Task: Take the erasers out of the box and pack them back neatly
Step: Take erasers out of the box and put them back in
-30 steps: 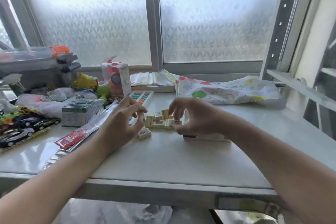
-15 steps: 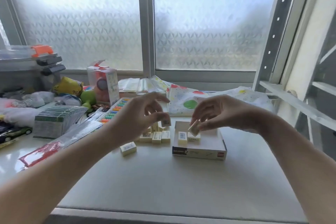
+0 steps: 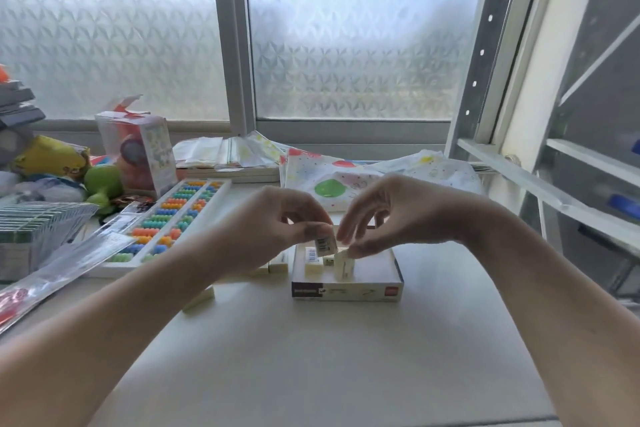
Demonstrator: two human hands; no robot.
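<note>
Erasers: barcoded eraser [image 3: 325, 245] pinched by left hand [image 3: 277, 229] fingers; upright eraser [image 3: 344, 265] gripped by right hand [image 3: 391, 215] fingers inside box [image 3: 346, 290]; loose eraser [image 3: 199, 300] on tabletop [image 3: 329, 357].

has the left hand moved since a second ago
Yes. The left hand was low over the loose erasers left of the box; now it is raised and further right, pinching a barcoded eraser above the box's left end.

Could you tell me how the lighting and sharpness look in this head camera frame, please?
Head view: strong backlight from the frosted window leaves the left hand and right hand shaded; wide-angle distortion bows the shelf upright; the erasers and box print are soft.
</note>
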